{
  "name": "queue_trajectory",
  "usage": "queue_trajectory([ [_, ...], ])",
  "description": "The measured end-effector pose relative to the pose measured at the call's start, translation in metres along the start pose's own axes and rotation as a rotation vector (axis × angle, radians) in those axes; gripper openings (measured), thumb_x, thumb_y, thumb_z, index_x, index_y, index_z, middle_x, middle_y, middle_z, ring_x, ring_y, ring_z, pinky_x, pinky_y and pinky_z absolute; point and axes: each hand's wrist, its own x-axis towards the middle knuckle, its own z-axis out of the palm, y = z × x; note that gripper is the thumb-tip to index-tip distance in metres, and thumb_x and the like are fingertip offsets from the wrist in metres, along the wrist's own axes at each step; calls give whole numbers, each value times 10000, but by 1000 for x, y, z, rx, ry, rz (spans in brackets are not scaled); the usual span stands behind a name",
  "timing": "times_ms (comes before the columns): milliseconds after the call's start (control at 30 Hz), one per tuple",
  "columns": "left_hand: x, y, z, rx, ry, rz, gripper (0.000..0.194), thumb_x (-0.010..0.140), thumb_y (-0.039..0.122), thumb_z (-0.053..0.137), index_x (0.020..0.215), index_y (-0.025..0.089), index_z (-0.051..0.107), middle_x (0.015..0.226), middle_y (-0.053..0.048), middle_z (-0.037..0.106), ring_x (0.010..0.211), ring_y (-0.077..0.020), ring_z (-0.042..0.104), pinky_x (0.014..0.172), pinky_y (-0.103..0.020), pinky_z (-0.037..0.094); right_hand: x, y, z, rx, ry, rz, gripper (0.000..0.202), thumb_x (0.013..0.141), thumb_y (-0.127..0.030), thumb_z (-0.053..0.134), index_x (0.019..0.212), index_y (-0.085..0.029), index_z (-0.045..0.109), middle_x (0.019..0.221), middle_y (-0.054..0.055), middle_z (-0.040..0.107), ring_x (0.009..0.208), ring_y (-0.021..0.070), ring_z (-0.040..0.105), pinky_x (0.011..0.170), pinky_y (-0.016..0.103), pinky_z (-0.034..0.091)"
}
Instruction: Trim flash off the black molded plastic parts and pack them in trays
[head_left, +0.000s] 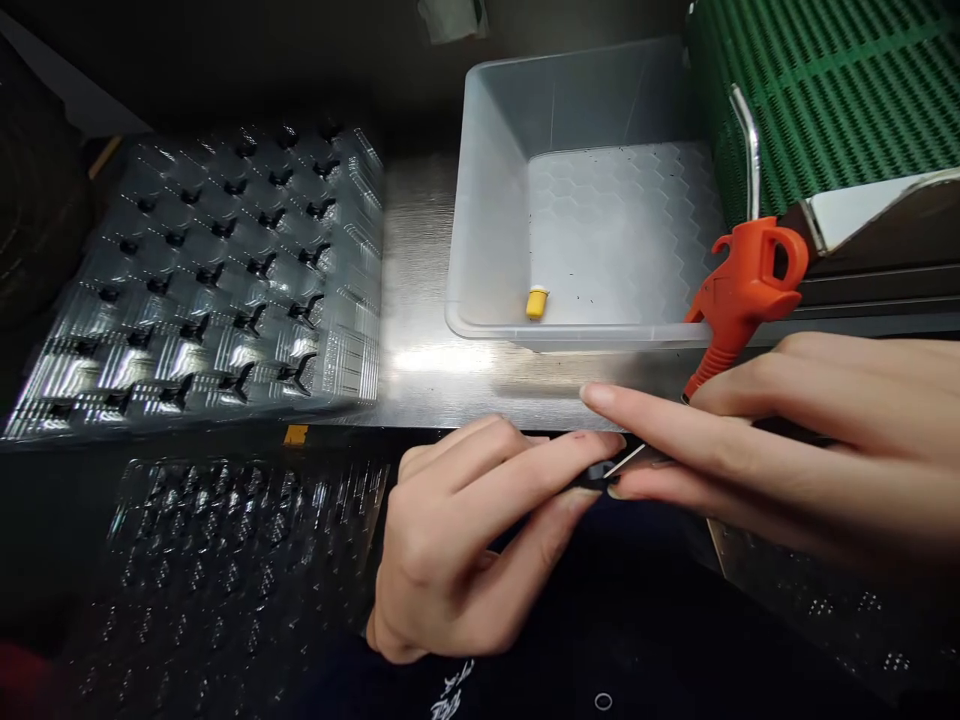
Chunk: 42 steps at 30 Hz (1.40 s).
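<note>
My left hand [472, 530] is closed, pinching a small black part [598, 472] between thumb and index finger above the front edge of the bench. My right hand [810, 440] is closed around a thin-bladed knife [628, 459], its handle mostly covered by the fingers. The blade's tip meets the black part or lies right against it; I cannot tell which. My right index finger is stretched out above the blade. To the left, a clear plastic tray [352, 330] carries rows of black, fork-shaped parts [298, 372].
Behind my hands stands a translucent bin [491, 332] with a small yellow cap-like piece [537, 303] and dark specks inside. An orange air gun [750, 285] with a metal nozzle is beside it, near a green ribbed belt [847, 90]. Another clear tray [217, 560] lies below the bench edge.
</note>
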Motion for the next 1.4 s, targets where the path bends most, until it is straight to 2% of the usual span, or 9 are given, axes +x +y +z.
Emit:
queue_trajectory([
  [200, -2, -2, 1, 26, 28, -13, 220, 1075, 114, 656, 1270, 134, 757, 896, 4, 734, 687, -96, 590, 631, -245, 530, 2, 1, 1, 0, 3, -30, 421, 1144, -505, 595, 1546, -404, 666, 710, -54, 664, 635, 128, 554, 562, 350, 335],
  [400, -2, -5, -1, 17, 7, -10, 219, 1070, 120, 665, 1267, 139, 758, 897, -4, 750, 677, -104, 602, 624, -253, 534, 5, 1, 3, 42, -10, -20, 390, 1135, -510, 619, 1507, -423, 698, 696, -53, 651, 637, 129, 498, 637, 344, 338],
  [500, -2, -6, -2, 12, 16, -12, 219, 1067, 119, 660, 1259, 144, 763, 875, 0, 743, 665, -108, 609, 613, -255, 535, 6, 2, 5, 32, 10, -45, 363, 1126, -527, 621, 1456, -417, 726, 667, -61, 616, 600, 129, 499, 588, 355, 321],
  [667, -2, -5, -2, -6, 21, -32, 223, 1051, 95, 667, 1239, 91, 787, 848, 7, 706, 672, -89, 594, 616, -235, 515, 6, 4, 9, 43, 15, -80, 342, 1121, -542, 609, 1401, -410, 753, 631, -65, 590, 516, 124, 485, 492, 376, 245],
  [767, -3, -5, -4, -16, 19, -30, 222, 1051, 108, 672, 1232, 82, 797, 821, 14, 676, 664, -84, 581, 608, -232, 501, 4, 5, 9, 70, 2, -85, 412, 1079, -523, 690, 1472, -403, 724, 635, -70, 617, 502, 125, 492, 479, 373, 262],
  [933, -4, -6, -6, -14, 20, -22, 212, 1048, 113, 678, 1224, 78, 793, 838, 12, 693, 680, -82, 588, 633, -225, 509, 6, 6, 9, 86, 5, -105, 518, 1069, -509, 721, 1570, -387, 664, 692, -68, 692, 545, 122, 522, 490, 350, 297],
  [1200, -4, -7, -4, -24, 22, -29, 191, 1073, 159, 671, 1228, 122, 777, 828, 16, 705, 659, -83, 600, 621, -218, 511, 8, 6, 9, 99, 25, -108, 476, 1067, -514, 733, 1517, -361, 710, 684, -68, 683, 541, 113, 534, 474, 346, 315],
  [1400, -5, -1, -7, -76, -14, -106, 188, 1095, 211, 659, 1222, 164, 790, 782, 5, 687, 624, -117, 593, 595, -270, 501, 8, 7, 10, 117, 29, -121, 419, 1105, -529, 665, 1486, -368, 727, 667, -70, 658, 527, 105, 525, 483, 339, 328],
])
